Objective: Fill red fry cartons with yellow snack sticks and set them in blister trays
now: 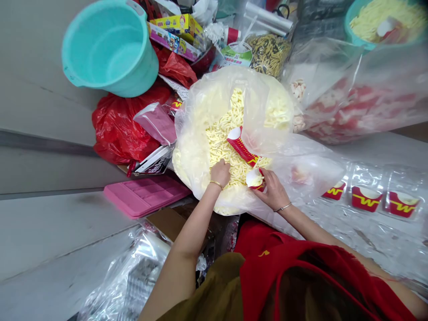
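Your right hand (272,189) holds a small red-and-white carton (255,179) at the near right edge of the pale fries (219,140), which lie in a big clear plastic bag (189,151) in front of you. Your left hand (220,174) is curled down into the fries, left of that carton; whether it grips any cannot be told. A stack of red cartons (243,148) lies on the fries, just beyond your hands. Far left stands a teal bucket (140,62).

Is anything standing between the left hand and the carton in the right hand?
Nothing visible: just yellow pieces lie below, between the left hand and the carton. The stack of red cartons lies farther away, off that path.
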`<state>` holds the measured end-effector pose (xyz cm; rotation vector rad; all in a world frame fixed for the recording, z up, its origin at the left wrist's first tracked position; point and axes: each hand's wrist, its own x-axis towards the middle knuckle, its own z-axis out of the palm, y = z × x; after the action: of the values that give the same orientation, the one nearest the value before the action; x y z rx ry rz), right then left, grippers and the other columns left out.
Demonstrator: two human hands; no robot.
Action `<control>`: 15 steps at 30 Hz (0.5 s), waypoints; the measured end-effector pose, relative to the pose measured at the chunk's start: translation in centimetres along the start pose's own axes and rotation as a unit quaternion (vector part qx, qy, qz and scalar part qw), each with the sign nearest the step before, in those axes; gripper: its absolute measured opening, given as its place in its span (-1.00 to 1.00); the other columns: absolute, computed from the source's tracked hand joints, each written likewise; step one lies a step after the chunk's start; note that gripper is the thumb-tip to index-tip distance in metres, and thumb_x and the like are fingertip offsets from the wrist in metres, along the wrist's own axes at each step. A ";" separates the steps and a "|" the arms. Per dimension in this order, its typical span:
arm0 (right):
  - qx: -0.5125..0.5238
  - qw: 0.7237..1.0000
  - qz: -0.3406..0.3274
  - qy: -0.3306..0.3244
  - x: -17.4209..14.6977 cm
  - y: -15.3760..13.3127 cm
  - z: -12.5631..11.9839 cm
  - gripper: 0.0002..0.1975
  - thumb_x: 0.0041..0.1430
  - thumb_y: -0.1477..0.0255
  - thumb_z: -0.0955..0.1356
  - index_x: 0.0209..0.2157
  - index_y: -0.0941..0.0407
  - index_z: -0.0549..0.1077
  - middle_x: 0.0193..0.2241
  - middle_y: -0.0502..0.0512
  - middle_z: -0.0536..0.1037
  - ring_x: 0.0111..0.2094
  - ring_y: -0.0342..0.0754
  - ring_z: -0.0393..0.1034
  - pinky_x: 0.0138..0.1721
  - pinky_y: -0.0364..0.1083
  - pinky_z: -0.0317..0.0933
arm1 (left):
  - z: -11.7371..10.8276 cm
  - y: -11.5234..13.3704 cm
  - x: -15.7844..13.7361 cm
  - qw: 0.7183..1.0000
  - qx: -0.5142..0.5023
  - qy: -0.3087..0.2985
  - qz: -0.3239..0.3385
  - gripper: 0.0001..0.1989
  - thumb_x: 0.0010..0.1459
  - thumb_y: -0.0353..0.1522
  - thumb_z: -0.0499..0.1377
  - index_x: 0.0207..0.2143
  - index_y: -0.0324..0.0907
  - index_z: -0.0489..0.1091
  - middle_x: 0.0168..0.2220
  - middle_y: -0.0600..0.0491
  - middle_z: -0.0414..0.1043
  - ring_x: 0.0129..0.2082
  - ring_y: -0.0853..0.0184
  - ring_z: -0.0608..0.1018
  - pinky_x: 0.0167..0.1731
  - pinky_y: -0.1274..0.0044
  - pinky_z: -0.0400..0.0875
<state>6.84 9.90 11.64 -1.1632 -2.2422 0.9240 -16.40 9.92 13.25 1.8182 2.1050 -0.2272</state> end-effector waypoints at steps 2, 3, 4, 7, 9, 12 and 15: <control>0.001 1.000 0.003 -0.001 0.1 0.0 -0.2 -0.30 0.10 0.18 0.34 0.17 0.20 0.05 -0.02 0.32 0.28 -0.01 0.16 0.20 0.02 0.14 0.20 | 0.5 -0.6 0.3 1.000 -0.006 -0.001 -0.004 -0.86 0.08 -0.46 0.06 -0.30 -0.20 0.38 -0.20 -0.07 0.31 -0.20 0.24 0.42 -0.26 0.47 0.29; 0.004 1.000 0.004 0.001 0.1 0.0 -0.2 -0.29 0.09 0.19 0.35 0.17 0.20 0.05 -0.02 0.32 0.29 -0.01 0.16 0.20 0.02 0.13 0.20 | 0.6 -0.9 0.3 1.000 -0.030 0.005 -0.008 -0.88 0.10 -0.44 0.05 -0.31 -0.19 0.36 -0.22 -0.05 0.30 -0.22 0.27 0.42 -0.27 0.48 0.29; 0.006 1.000 0.006 0.002 0.1 0.1 -0.3 -0.29 0.09 0.19 0.35 0.17 0.20 0.05 -0.03 0.31 0.29 -0.01 0.16 0.20 0.02 0.13 0.20 | 0.6 -1.2 0.3 0.998 -0.063 0.013 -0.012 -0.90 0.11 -0.43 0.05 -0.33 -0.19 0.34 -0.24 -0.03 0.31 -0.26 0.30 0.42 -0.28 0.50 0.28; 0.013 1.000 0.008 0.004 0.2 0.2 -0.4 -0.28 0.08 0.20 0.36 0.18 0.20 0.05 -0.02 0.31 0.28 0.00 0.15 0.20 0.03 0.12 0.19 | 0.1 -1.8 0.4 0.984 -0.172 0.038 0.000 -0.94 0.12 -0.39 0.06 -0.36 -0.19 0.29 -0.36 0.04 0.31 -0.37 0.36 0.39 -0.33 0.54 0.28; 0.014 1.000 0.010 0.004 0.3 0.2 -0.4 -0.28 0.08 0.20 0.36 0.18 0.19 0.05 -0.02 0.31 0.28 0.00 0.15 0.20 0.03 0.12 0.19 | 0.0 -1.5 0.9 0.977 -0.207 0.050 0.027 -0.93 0.13 -0.37 0.06 -0.35 -0.19 0.28 -0.42 0.07 0.31 -0.40 0.37 0.37 -0.35 0.54 0.26; 0.013 1.000 0.017 0.002 0.4 0.1 -0.5 -0.29 0.08 0.19 0.36 0.17 0.18 0.05 -0.02 0.30 0.29 0.00 0.15 0.20 0.03 0.12 0.19 | 0.7 0.1 2.2 0.982 -0.173 0.047 0.058 -0.92 0.12 -0.38 0.06 -0.34 -0.19 0.32 -0.37 0.03 0.32 -0.36 0.34 0.39 -0.33 0.52 0.25; 0.012 1.000 0.019 0.000 0.4 0.0 -0.6 -0.29 0.08 0.20 0.36 0.17 0.17 0.05 -0.04 0.29 0.29 -0.01 0.14 0.21 0.02 0.11 0.20 | 1.4 1.6 3.2 0.991 -0.123 0.027 0.036 -0.92 0.09 -0.39 0.07 -0.39 -0.20 0.35 -0.29 -0.02 0.32 -0.34 0.31 0.40 -0.36 0.50 0.23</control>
<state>7.06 10.49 12.08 -1.2001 -2.2104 0.9636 -15.02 12.63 10.92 1.7664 1.9972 0.0964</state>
